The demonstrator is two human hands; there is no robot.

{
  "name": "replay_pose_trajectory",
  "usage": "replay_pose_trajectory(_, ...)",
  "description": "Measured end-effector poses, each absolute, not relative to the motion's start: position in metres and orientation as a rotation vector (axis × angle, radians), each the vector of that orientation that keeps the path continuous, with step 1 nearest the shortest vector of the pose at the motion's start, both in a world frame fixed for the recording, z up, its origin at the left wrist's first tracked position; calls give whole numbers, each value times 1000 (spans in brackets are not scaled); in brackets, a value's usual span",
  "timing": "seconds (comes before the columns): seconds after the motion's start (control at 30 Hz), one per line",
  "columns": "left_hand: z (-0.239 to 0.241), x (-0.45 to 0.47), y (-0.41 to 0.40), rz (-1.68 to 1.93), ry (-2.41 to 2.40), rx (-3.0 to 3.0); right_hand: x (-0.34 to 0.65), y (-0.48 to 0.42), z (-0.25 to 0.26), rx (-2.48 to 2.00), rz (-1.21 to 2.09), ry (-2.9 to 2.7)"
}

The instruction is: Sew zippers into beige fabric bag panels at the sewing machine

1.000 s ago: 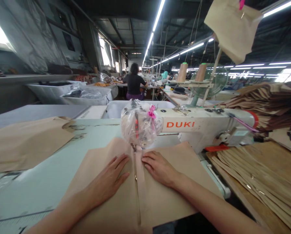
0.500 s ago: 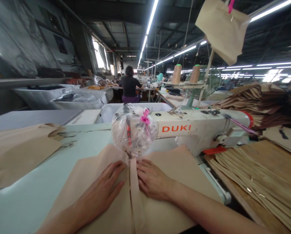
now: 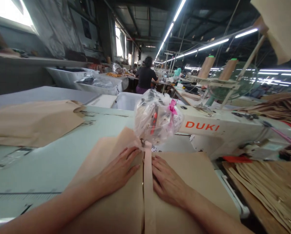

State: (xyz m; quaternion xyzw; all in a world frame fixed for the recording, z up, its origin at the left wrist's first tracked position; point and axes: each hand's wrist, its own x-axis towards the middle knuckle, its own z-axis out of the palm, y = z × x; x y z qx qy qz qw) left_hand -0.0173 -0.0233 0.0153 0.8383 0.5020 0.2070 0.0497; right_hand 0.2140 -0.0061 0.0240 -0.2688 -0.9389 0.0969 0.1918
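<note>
A tan fabric panel (image 3: 196,175) lies flat on the pale green table (image 3: 50,162) under the head of a white DUKI sewing machine (image 3: 223,130). A narrow tan strip (image 3: 147,188) runs down its middle from the needle area. My left hand (image 3: 118,172) lies flat on the fabric just left of the strip, fingers stretched toward the needle. My right hand (image 3: 168,185) lies flat just right of the strip. A clear plastic bag (image 3: 156,120) with a pink tie covers the machine head.
A folded tan fabric pile (image 3: 31,123) lies at the left of the table. Stacks of tan pieces (image 3: 269,182) fill the right side. Thread cones (image 3: 206,66) and a fan stand behind the machine. White bins (image 3: 69,76) and a seated person (image 3: 145,78) are farther back.
The fabric and strip have fed farther under the machine head, with both hands sliding forward along it. The view has swung, so the machine sits more to the right.
</note>
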Motion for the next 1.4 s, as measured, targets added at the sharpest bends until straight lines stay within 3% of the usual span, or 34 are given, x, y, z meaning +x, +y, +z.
replay_pose_trajectory(1.4, 13, -20, -34, 673, 1400, 2618, 216, -5, 22, -721, 292, -2666)
